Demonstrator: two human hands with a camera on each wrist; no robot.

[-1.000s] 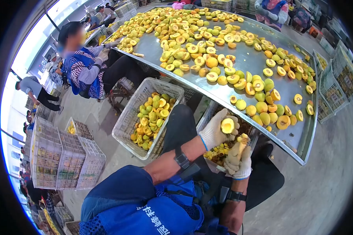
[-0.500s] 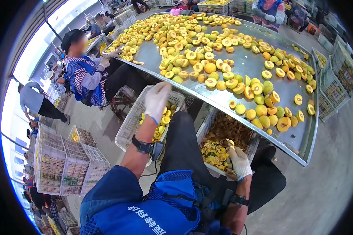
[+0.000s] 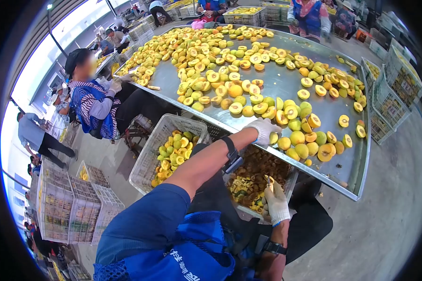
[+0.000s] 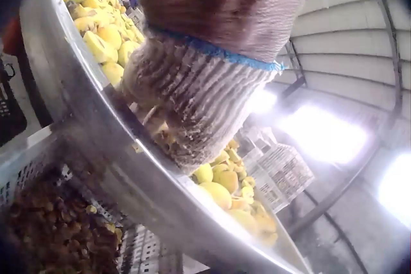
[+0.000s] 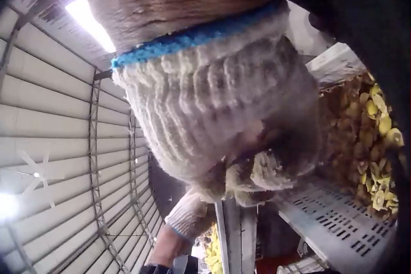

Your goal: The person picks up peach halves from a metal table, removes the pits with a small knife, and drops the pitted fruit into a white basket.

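My gloved left hand (image 3: 266,130) reaches over the near rim of the metal table (image 3: 347,186), right at a halved yellow peach (image 3: 273,137). Its fingertips are hidden, so I cannot tell whether they grip that peach. In the left wrist view the glove cuff (image 4: 199,88) hangs over the rim, with more peaches (image 4: 218,194) just beyond. Lower down, my gloved right hand (image 3: 277,203) grips a small pale-handled tool (image 3: 269,181), its end sticking up past the fingers. Beneath that hand is a crate (image 3: 290,185) of brown pits and yellow scraps (image 3: 248,189).
A white crate (image 3: 143,157) of hollowed peach halves (image 3: 176,152) stands left of my knee. Peach halves are spread widely over the table. A seated person (image 3: 91,98) works at the left side; stacked crates (image 3: 70,201) stand at far left, others (image 3: 391,100) at right.
My left hand held a peach half beside the right hand, then was empty above the left crate, and now reaches to the table's rim. The right hand keeps the tool over the scrap crate.
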